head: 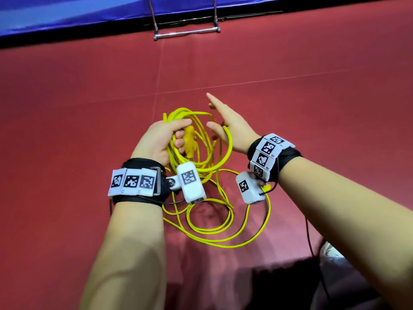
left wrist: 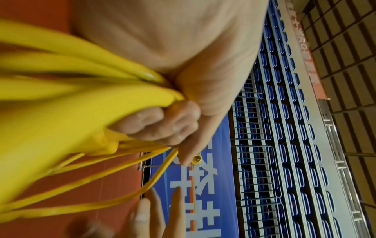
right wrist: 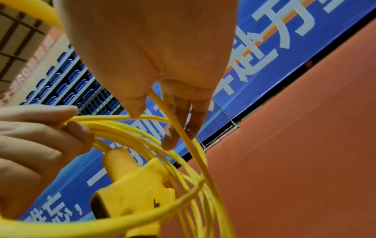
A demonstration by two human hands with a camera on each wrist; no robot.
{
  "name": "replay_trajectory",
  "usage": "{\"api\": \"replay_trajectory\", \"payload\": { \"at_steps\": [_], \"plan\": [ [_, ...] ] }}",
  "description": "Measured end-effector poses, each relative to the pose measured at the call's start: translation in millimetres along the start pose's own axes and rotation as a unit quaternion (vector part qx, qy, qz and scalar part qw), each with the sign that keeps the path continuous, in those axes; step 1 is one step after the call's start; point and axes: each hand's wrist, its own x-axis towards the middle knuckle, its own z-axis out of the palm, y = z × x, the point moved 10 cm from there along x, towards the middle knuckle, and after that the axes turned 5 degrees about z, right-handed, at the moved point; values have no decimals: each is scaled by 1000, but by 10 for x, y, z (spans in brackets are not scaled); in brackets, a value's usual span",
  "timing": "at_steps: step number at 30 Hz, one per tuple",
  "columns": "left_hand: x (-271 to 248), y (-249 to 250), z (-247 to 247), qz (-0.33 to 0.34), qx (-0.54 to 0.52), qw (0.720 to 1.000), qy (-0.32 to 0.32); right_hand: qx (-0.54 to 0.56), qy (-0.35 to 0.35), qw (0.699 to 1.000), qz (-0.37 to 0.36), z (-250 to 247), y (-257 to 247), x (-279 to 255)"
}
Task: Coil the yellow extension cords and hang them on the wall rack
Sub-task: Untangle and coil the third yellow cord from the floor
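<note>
My left hand [head: 176, 136] grips a bundle of yellow extension cord loops [head: 201, 135], held above the red floor. The cord's yellow socket block [head: 190, 143] hangs just below its fingers; the right wrist view shows the socket block [right wrist: 132, 190] close up. In the left wrist view, the left hand [left wrist: 162, 127] has its fingers curled tight round the cord strands [left wrist: 67, 72]. My right hand [head: 214, 115] is just right of the bundle, fingers straight. One cord strand [right wrist: 173, 122] runs through the web between its thumb and fingers. Loose cord [head: 223, 229] lies on the floor below.
A metal wall rack [head: 185, 33] projects from the foot of the blue banner wall [head: 67, 14] straight ahead. Red floor [head: 312, 97] lies all around. A shoe [head: 328, 249] shows at lower right. Thin black cables [head: 309, 233] hang from the wrist cameras.
</note>
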Motion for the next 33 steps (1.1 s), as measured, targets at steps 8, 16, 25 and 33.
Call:
{"api": "replay_trajectory", "payload": {
  "at_steps": [8, 16, 25, 33],
  "plan": [
    [-18, -146, 270, 7, 42, 998, -50, -74, 67, 994, 44, -80, 239, -148],
    [45, -198, 286, -4, 0, 999, -44, -18, 87, 988, 125, -71, 612, -181],
    [116, -33, -135, 20, -252, 964, 81, -112, -6, 963, 246, 39, 1145, -431],
    [7, 212, -559, 92, -323, 927, 168, 3, -47, 925, 378, 153, 1593, -854]
  ]
}}
